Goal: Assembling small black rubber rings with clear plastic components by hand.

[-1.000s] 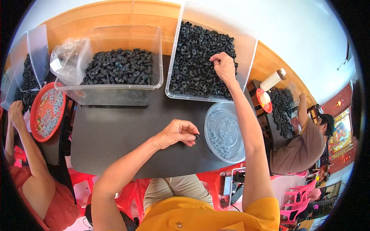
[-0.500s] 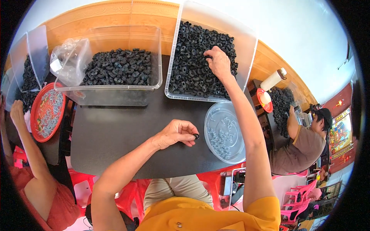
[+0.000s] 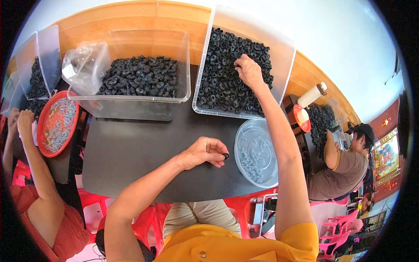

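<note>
Over the dark table, my left hand [image 3: 203,153] pinches a small black ring-shaped plastic part [image 3: 225,156] between thumb and fingertips. My right hand [image 3: 250,72] reaches into the tall clear bin [image 3: 284,83] at the back, its fingers closed at a small black plastic part on top of the heap. Many hollow black plastic parts [image 3: 222,87] fill that bin. Beside my left hand, under my right forearm, lies a round clear plastic lid [image 3: 239,150] holding small metal springs [image 3: 251,168].
Left of the tall bin stands another clear bin [image 3: 131,105] with black parts and a crumpled plastic bag [image 3: 87,65]. A co-worker's hands [image 3: 24,120] are by a red tray [image 3: 41,142] of springs at far left. Another person [image 3: 345,161] sits at a table on the right.
The view has shifted slightly. My right hand stays in the bin with its fingers drawn a little closer; my left hand keeps its pinch. The left co-worker's hands have come together.
</note>
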`<action>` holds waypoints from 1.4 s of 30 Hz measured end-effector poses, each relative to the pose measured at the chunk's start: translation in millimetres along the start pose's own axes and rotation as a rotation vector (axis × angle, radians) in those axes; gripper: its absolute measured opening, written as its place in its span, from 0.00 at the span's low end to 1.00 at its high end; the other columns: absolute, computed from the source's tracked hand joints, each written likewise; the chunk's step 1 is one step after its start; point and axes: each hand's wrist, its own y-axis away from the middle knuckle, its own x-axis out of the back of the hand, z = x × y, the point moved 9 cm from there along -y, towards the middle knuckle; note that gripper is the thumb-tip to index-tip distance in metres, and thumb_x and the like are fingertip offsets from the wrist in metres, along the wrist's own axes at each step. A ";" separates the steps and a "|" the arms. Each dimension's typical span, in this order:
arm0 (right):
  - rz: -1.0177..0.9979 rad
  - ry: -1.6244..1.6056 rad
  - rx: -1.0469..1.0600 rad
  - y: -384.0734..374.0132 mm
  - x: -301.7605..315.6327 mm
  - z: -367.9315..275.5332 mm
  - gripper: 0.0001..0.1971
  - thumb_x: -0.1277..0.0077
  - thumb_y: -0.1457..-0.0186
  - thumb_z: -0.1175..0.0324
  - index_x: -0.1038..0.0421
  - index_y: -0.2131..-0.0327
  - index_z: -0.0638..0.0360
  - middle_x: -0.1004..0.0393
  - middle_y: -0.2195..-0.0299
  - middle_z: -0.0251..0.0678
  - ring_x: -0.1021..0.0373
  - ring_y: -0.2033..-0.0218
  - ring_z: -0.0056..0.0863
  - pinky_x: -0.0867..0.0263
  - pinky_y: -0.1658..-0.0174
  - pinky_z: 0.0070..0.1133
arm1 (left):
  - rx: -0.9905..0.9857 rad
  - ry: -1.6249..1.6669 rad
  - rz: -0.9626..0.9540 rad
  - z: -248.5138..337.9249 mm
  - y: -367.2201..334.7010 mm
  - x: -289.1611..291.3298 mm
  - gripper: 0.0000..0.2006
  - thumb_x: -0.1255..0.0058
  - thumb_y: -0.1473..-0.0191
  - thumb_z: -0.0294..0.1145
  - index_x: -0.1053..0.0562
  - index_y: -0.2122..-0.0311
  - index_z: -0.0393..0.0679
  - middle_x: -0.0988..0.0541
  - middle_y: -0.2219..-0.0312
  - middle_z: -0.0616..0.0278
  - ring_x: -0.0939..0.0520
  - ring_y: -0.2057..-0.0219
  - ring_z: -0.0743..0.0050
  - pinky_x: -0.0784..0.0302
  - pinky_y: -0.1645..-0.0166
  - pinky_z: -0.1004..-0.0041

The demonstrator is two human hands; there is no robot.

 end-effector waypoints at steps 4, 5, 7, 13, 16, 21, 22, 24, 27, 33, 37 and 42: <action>0.114 -0.344 -0.155 8.4 17.5 17.9 0.08 0.51 0.57 0.77 0.26 0.69 0.60 0.28 0.73 0.41 0.28 0.73 0.34 0.32 0.67 0.25 | 0.003 -0.005 -0.017 -2.6 -0.7 -2.6 0.08 0.47 0.52 0.25 0.29 0.65 0.37 0.23 0.72 0.62 0.21 0.72 0.77 0.23 0.65 0.78; 0.033 -0.673 -0.365 15.7 7.1 31.8 0.08 0.53 0.54 0.77 0.27 0.68 0.63 0.25 0.75 0.41 0.28 0.75 0.25 0.30 0.71 0.20 | 0.006 -0.002 -0.020 -2.7 -0.1 -3.0 0.08 0.47 0.52 0.25 0.29 0.65 0.37 0.23 0.72 0.62 0.21 0.72 0.77 0.23 0.65 0.78; 0.053 -1.170 -0.424 28.9 12.7 24.4 0.08 0.53 0.53 0.77 0.28 0.68 0.66 0.26 0.74 0.39 0.28 0.74 0.21 0.29 0.71 0.18 | 0.017 0.006 -0.014 -3.5 0.9 -0.1 0.08 0.47 0.52 0.25 0.29 0.65 0.37 0.24 0.72 0.63 0.21 0.72 0.77 0.23 0.65 0.78; 0.096 -1.551 -0.472 106.4 71.1 -14.8 0.11 0.55 0.50 0.74 0.29 0.63 0.68 0.29 0.73 0.36 0.31 0.73 0.19 0.29 0.66 0.23 | -0.007 0.019 0.009 -2.8 -1.0 3.9 0.07 0.49 0.51 0.24 0.29 0.64 0.37 0.23 0.70 0.62 0.22 0.72 0.78 0.23 0.65 0.77; -0.020 -1.455 -0.528 163.1 73.1 -45.3 0.12 0.54 0.50 0.73 0.29 0.62 0.67 0.30 0.72 0.34 0.31 0.72 0.19 0.30 0.68 0.21 | -0.001 -0.019 0.018 -1.9 -1.7 4.0 0.07 0.49 0.51 0.25 0.28 0.65 0.38 0.23 0.70 0.62 0.21 0.72 0.78 0.23 0.65 0.78; -0.081 -1.568 -0.696 243.0 55.1 -86.3 0.07 0.51 0.51 0.79 0.31 0.65 0.66 0.29 0.70 0.33 0.30 0.69 0.21 0.28 0.66 0.22 | -0.020 -0.056 0.029 -0.6 -0.6 -1.4 0.08 0.47 0.52 0.26 0.28 0.65 0.38 0.24 0.70 0.62 0.22 0.71 0.76 0.23 0.64 0.76; -0.072 -1.589 -0.706 251.6 52.9 -91.4 0.07 0.51 0.51 0.79 0.31 0.66 0.66 0.29 0.71 0.33 0.30 0.69 0.21 0.28 0.66 0.21 | -0.032 -0.069 0.039 0.3 0.5 -2.2 0.08 0.47 0.52 0.26 0.28 0.65 0.39 0.24 0.70 0.62 0.22 0.70 0.76 0.23 0.64 0.76; -0.037 -1.603 -0.719 257.9 53.0 -99.5 0.07 0.51 0.50 0.78 0.30 0.66 0.66 0.29 0.71 0.32 0.31 0.69 0.19 0.28 0.66 0.20 | -0.025 -0.087 0.045 0.3 1.5 -4.3 0.08 0.47 0.52 0.26 0.28 0.64 0.39 0.24 0.69 0.62 0.22 0.69 0.76 0.23 0.64 0.76; -0.021 -1.587 -0.749 263.9 50.6 -103.9 0.07 0.50 0.50 0.78 0.29 0.66 0.66 0.29 0.72 0.32 0.31 0.70 0.17 0.28 0.67 0.19 | -0.050 -0.089 0.047 1.6 3.3 -7.4 0.08 0.47 0.51 0.27 0.28 0.64 0.39 0.24 0.69 0.63 0.21 0.69 0.78 0.22 0.63 0.77; 0.031 -1.467 -0.685 261.0 54.9 -99.3 0.07 0.50 0.50 0.77 0.29 0.65 0.67 0.28 0.73 0.32 0.32 0.72 0.15 0.29 0.68 0.17 | -0.022 -0.137 0.033 -1.2 1.5 -11.6 0.11 0.47 0.51 0.28 0.29 0.62 0.38 0.24 0.66 0.59 0.21 0.68 0.73 0.23 0.62 0.75; 0.022 -1.480 -0.754 265.0 47.9 -100.1 0.07 0.50 0.50 0.77 0.29 0.66 0.67 0.28 0.74 0.32 0.32 0.74 0.15 0.29 0.69 0.16 | -0.036 -0.128 0.014 -3.8 2.2 -10.8 0.10 0.47 0.51 0.28 0.29 0.62 0.38 0.24 0.67 0.59 0.21 0.68 0.73 0.23 0.62 0.75; -0.013 -1.416 -0.770 264.6 41.0 -102.9 0.07 0.50 0.50 0.77 0.29 0.66 0.67 0.27 0.74 0.33 0.31 0.74 0.17 0.28 0.68 0.18 | -0.054 -0.146 0.015 -3.2 3.5 -10.9 0.10 0.47 0.51 0.28 0.29 0.62 0.38 0.24 0.68 0.60 0.22 0.68 0.75 0.23 0.62 0.75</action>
